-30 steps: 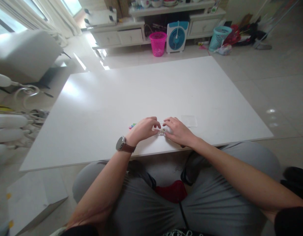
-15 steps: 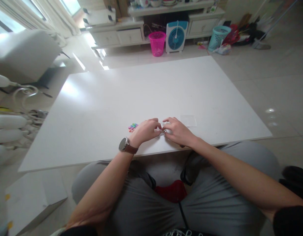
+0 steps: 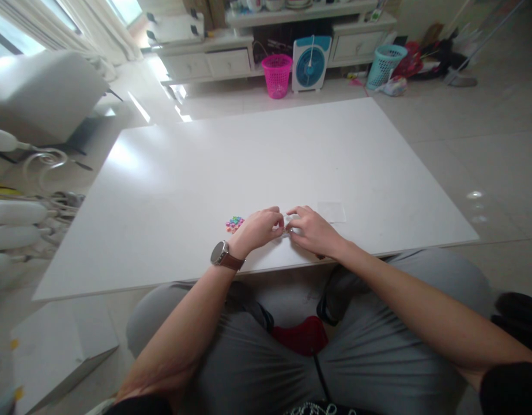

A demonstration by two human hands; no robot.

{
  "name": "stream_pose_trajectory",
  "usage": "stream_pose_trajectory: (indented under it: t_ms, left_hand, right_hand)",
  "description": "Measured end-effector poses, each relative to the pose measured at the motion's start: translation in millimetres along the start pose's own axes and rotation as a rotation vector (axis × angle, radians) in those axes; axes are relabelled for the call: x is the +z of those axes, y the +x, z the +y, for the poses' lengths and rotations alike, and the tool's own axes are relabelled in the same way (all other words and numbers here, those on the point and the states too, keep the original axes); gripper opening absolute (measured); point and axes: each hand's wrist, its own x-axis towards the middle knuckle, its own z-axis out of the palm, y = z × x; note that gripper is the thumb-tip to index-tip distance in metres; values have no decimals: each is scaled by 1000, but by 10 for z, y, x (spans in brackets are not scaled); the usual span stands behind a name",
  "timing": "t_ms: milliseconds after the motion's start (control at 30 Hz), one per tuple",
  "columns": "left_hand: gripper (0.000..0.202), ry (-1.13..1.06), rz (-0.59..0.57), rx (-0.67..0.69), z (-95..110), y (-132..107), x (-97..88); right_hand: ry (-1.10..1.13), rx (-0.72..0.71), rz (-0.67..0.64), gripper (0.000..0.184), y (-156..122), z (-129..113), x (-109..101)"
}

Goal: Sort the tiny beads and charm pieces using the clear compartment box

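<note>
My left hand (image 3: 262, 226), with a watch (image 3: 219, 253) on its wrist, bends its fingers into a pinch near the table's front edge. Facing it, my right hand (image 3: 311, 229) also has its fingertips drawn together. Between the two sets of fingertips shows something small and clear or whitish (image 3: 286, 226), too small to name. Just left of my left hand lies a small pile of colourful beads (image 3: 234, 224). A flat transparent square (image 3: 332, 212), perhaps a plastic bag, lies beyond my right hand.
The white table (image 3: 248, 155) spreads out in front of me, its near edge above my knees. Past it on the floor stand a pink basket (image 3: 277, 76), a blue fan (image 3: 310, 64) and a light blue basket (image 3: 384, 66). A white box (image 3: 60, 346) sits at lower left.
The fingertips of both hands have shifted very slightly around the small thing between them. Beads and transparent square lie as before.
</note>
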Motion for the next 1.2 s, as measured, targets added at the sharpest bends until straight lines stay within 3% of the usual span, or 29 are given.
stream_pose_trajectory:
  t_ms: [533,867,1067,1200]
  left_hand:
    - [16,48,-25,-85,151,14,-7]
    - [14,-41,56,-48,-32,2,-3]
    - [12,-130,112,-68,-65,-13,-102]
    - [10,-150,60,-132,-117,-44,-205]
  right_hand:
    - [-12,16,-15,16,5,-6,-4]
    - [-1,8,-4,15,-4,7,2]
    - [19,11,9,16,-7,11,5]
    - [24,17,15,17,-15,31,13]
